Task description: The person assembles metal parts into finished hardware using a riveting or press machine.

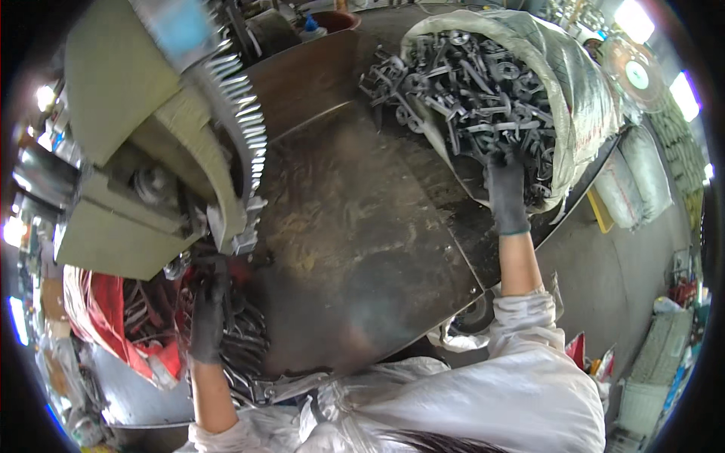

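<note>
My right hand (pixel 507 195), in a dark grey glove, reaches into the lower front of a large white woven sack (pixel 585 106) lying on its side. Dark grey metal parts (pixel 476 83), some with round rings and stems, fill its mouth and spill out. The fingertips blend into the pile. My left hand (pixel 206 321), also gloved, is below a machine's large toothed ring (pixel 253 128), beside a red-lined sack (pixel 113 313). Its fingers are curled around something dark near the ring's lower end, which I cannot make out. Several dark curved metal parts (pixel 245 340) lie just right of it.
A worn metal tabletop (pixel 355 226) spans between the machine's olive-coloured housing (pixel 113 83) and the white sack. A raised metal plate (pixel 302 83) stands along its back. Filled white sacks (pixel 642 177) rest on the floor at right, and a pale crate (pixel 653 370) stands at lower right.
</note>
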The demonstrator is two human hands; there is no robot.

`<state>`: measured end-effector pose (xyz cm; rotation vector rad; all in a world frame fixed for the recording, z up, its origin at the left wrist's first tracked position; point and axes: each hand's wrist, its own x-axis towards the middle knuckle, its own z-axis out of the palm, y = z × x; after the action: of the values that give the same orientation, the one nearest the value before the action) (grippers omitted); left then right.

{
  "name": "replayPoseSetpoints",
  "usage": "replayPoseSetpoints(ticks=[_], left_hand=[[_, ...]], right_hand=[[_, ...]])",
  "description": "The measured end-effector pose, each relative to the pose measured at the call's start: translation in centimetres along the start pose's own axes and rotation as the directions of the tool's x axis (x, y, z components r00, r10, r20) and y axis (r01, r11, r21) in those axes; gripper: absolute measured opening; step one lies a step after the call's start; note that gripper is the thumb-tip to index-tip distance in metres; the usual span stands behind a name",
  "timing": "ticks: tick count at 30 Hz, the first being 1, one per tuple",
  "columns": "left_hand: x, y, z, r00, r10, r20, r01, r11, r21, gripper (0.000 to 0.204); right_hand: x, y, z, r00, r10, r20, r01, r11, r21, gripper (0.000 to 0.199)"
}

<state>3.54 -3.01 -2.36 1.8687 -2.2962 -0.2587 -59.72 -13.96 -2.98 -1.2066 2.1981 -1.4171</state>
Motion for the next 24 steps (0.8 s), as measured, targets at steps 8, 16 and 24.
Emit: replayPoseSetpoints(ticks=[8, 16, 24], left_hand=[[0.5, 3.1, -1.4, 0.928, -0.364, 0.086, 0.308, 0.613, -0.727, 0.046], [0.6, -0.1, -0.2, 0.972, 0.124, -0.198, -0.142, 0.987, -0.08, 0.058], [0.4, 2.1, -0.7, 0.966, -0.254, 0.055, 0.191, 0.548, -0.814, 0.042]], right_hand=[[-12.4, -6.0, 1.8, 0.966, -0.184, 0.183, 0.151, 0.972, 0.178, 0.038], [-16.5, -10.5, 5.9, 0.692, -0.642, 0.33, 0.69, 0.723, -0.043, 0.037], [-16.1, -15.6, 11.7, 0.7, -0.099, 0.708, -0.431, 0.731, 0.529, 0.024]])
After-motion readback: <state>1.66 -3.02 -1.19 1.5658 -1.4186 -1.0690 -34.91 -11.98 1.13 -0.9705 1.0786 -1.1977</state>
